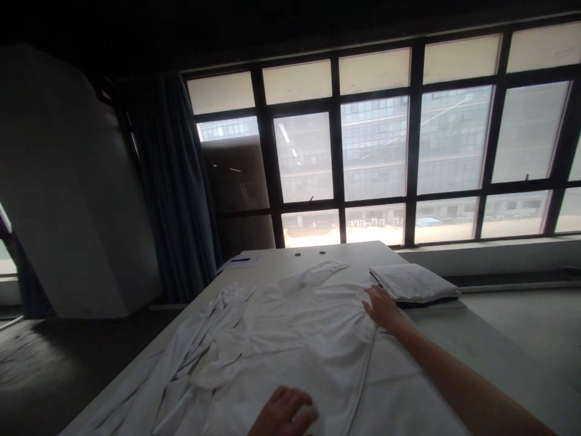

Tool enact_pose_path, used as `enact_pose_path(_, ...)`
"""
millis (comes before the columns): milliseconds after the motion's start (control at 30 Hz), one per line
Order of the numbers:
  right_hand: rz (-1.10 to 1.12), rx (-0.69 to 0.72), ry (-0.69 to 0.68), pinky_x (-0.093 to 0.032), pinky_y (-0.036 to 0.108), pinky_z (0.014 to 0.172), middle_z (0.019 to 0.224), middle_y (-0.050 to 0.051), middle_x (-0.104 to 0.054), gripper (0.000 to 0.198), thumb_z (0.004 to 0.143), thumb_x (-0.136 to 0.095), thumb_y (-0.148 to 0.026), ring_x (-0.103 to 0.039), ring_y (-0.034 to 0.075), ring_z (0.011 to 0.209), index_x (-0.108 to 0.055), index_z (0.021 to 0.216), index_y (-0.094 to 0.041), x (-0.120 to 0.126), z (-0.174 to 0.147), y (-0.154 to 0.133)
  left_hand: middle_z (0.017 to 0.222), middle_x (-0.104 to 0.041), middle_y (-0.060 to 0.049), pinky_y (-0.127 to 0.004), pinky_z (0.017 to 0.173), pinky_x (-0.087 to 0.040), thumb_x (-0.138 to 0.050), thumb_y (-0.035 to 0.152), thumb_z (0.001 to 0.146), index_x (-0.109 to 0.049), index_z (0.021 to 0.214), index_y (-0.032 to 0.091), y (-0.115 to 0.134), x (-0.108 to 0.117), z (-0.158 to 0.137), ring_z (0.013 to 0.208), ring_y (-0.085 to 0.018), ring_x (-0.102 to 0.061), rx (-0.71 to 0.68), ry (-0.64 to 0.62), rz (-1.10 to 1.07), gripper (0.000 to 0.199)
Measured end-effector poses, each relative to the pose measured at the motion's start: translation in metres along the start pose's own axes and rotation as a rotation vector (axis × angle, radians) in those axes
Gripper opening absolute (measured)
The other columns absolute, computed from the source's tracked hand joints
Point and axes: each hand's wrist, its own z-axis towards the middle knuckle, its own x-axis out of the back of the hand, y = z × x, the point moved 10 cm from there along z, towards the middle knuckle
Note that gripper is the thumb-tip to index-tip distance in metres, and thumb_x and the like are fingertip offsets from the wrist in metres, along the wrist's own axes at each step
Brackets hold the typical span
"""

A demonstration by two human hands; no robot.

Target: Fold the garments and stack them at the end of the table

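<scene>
A large white garment [313, 327], which looks like a coat or shirt, lies spread and wrinkled over the table, its left part bunched in loose folds. My right hand [384, 307] reaches far forward and rests on the garment's upper right edge, fingers apart on the cloth. Low in the view, my left hand [285, 413] is over the near part of the garment, its fingers loosely bent and apart with nothing seen in them. The bottom edge of the view cuts off part of this hand.
A folded white cloth stack [415, 282] with a dark underside sits at the table's right edge. At the far left corner, a blue pen [240, 260] lies on paper. The white table [363, 254] reaches toward the windows. A dark blue curtain [172, 194] hangs at left beside a pillar [82, 181].
</scene>
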Motion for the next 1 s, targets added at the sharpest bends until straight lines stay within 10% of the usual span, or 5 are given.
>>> enact_pose_path(300, -0.159, 0.069, -0.27, -0.007, 0.061, 0.117, 0.162, 0.012, -0.03, 0.073, 0.093, -0.031, -0.068, -0.017, 0.035, 0.15, -0.04, 0.151, -0.024, -0.058, -0.081, 0.003, 0.165, -0.012, -0.008, -0.068, 0.117, -0.012, -0.056, 0.074, 0.083, -0.016, 0.157, 0.036, -0.08, -0.024, -0.055, 0.15, -0.042, -0.013, 0.474, -0.502, -0.107, 0.092)
enact_pose_path(433, -0.159, 0.075, -0.326, -0.004, 0.067, 0.114, 0.161, 0.013, -0.03, 0.078, 0.09, -0.035, -0.073, -0.02, 0.039, 0.149, -0.039, 0.152, -0.027, -0.045, -0.108, 0.002, 0.16, -0.031, -0.014, -0.066, 0.114, -0.018, -0.07, 0.063, 0.076, -0.041, 0.151, 0.031, -0.087, -0.023, -0.064, 0.145, -0.045, -0.027, 0.583, -0.615, -0.156, 0.086)
enact_pose_path(567, -0.073, 0.164, -0.411, -0.025, 0.064, 0.108, 0.141, 0.014, -0.058, 0.061, 0.083, -0.053, -0.069, -0.048, 0.041, 0.13, -0.062, 0.132, -0.033, -0.017, -0.125, 0.001, 0.108, -0.073, -0.006, -0.037, 0.094, -0.043, -0.058, 0.059, 0.086, -0.068, 0.114, 0.028, -0.092, 0.017, -0.057, 0.102, -0.027, -0.065, 0.694, -0.314, -0.214, 0.042)
enact_pose_path(667, 0.045, 0.18, -0.404, -0.044, 0.042, 0.093, 0.11, 0.011, -0.072, 0.044, 0.089, -0.048, -0.059, -0.065, 0.03, 0.102, -0.071, 0.108, -0.027, 0.001, -0.117, 0.014, 0.085, -0.071, 0.0, -0.026, 0.073, -0.041, -0.053, 0.051, 0.09, -0.065, 0.094, 0.026, -0.088, 0.027, -0.055, 0.077, -0.018, -0.062, 0.742, -0.239, -0.234, 0.029)
enact_pose_path(1000, 0.012, 0.038, -0.113, -0.045, 0.035, 0.084, 0.097, 0.011, -0.069, 0.02, 0.084, -0.055, -0.038, -0.063, 0.026, 0.094, -0.063, 0.087, -0.02, -0.003, -0.075, 0.062, 0.09, -0.068, -0.001, -0.028, 0.07, -0.035, -0.057, 0.056, 0.087, -0.062, 0.085, 0.024, -0.095, 0.006, -0.071, 0.081, -0.021, -0.06, 0.775, -0.323, -0.164, 0.033)
